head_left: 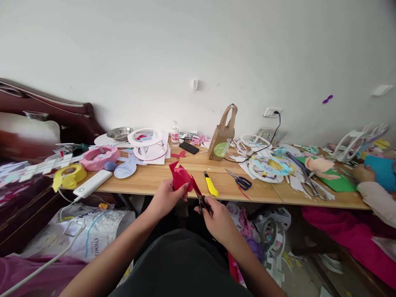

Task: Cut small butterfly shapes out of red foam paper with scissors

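While our left hand (167, 197) is pinching the red sheet (180, 176), our right hand (218, 218) is gripping scissors (202, 202) close by; a slip might nick us.

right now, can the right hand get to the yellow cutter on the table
Probably yes: the yellow cutter lies near the table edge just beyond the right hand, nothing between, though that hand holds scissors.

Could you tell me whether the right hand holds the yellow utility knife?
No, the yellow utility knife lies on the table; the right hand holds dark scissors, the left hand a red sheet.
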The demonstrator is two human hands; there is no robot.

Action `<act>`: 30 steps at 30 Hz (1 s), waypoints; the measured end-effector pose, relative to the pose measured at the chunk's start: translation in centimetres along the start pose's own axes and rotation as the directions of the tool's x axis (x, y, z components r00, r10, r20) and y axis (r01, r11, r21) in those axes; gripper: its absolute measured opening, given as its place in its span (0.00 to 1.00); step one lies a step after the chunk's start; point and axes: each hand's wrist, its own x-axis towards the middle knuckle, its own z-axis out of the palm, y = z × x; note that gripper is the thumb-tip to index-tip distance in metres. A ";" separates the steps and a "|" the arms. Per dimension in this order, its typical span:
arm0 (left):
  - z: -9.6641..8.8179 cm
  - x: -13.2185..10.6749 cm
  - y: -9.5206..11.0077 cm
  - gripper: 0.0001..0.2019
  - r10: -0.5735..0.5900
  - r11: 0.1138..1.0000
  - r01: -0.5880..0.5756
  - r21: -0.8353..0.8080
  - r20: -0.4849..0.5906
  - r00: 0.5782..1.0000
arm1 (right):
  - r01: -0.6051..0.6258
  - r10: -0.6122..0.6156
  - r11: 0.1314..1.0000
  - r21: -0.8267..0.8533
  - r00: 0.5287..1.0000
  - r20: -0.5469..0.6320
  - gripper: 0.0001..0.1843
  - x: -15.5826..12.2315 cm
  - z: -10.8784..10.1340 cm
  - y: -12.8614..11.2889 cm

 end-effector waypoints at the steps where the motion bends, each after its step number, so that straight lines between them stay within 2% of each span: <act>1: -0.2 0.0 0.4 0.16 0.001 0.999 -0.001 0.046 0.006 1.000 | 0.004 -0.004 1.000 -0.002 1.000 0.000 0.04 0.0 0.0 0.0; 6: -0.8 0.0 1.6 0.15 -0.033 0.985 0.027 0.171 0.036 0.999 | 0.022 -0.022 1.000 -0.016 1.000 -0.012 0.06 0.0 -0.2 -0.2; 11: -1.6 0.7 1.8 0.14 -0.061 0.973 0.039 0.228 0.091 0.994 | 0.053 -0.054 0.998 -0.034 0.998 -0.032 0.05 -0.1 -0.5 -0.2; 13: -1.1 0.8 1.5 0.13 -0.066 0.993 0.056 0.104 0.095 0.993 | 0.056 -0.058 0.998 -0.041 0.997 -0.049 0.05 0.0 -0.4 -0.1; 15: 0.2 0.7 1.0 0.13 -0.084 0.979 0.092 -0.181 0.051 0.995 | 0.045 -0.049 0.998 -0.054 0.996 -0.076 0.05 0.1 -0.3 0.0; 18: 2.7 0.2 0.3 0.15 -0.171 0.794 0.115 -0.596 -0.038 0.985 | 0.031 -0.037 0.998 -0.063 0.994 -0.101 0.04 0.2 -0.1 0.1; 20: 3.8 -0.1 -0.1 0.15 -0.203 0.709 0.096 -0.698 -0.072 0.977 | 0.031 -0.036 0.998 -0.058 0.996 -0.085 0.04 0.3 -0.1 0.0; 23: 3.9 -0.2 -0.3 0.15 -0.184 0.747 0.076 -0.660 -0.095 0.978 | 0.029 -0.034 0.996 -0.081 0.997 -0.067 0.04 0.3 -0.3 0.1; 27: 2.3 0.2 -0.2 0.15 -0.078 0.902 0.041 -0.431 -0.068 0.995 | 0.028 -0.037 0.993 -0.118 0.997 -0.070 0.05 0.2 -0.5 0.3; 30: 1.4 0.3 0.2 0.14 -0.032 0.962 0.018 -0.272 -0.047 0.998 | 0.035 -0.041 0.993 -0.112 0.997 -0.059 0.06 0.1 -0.8 0.3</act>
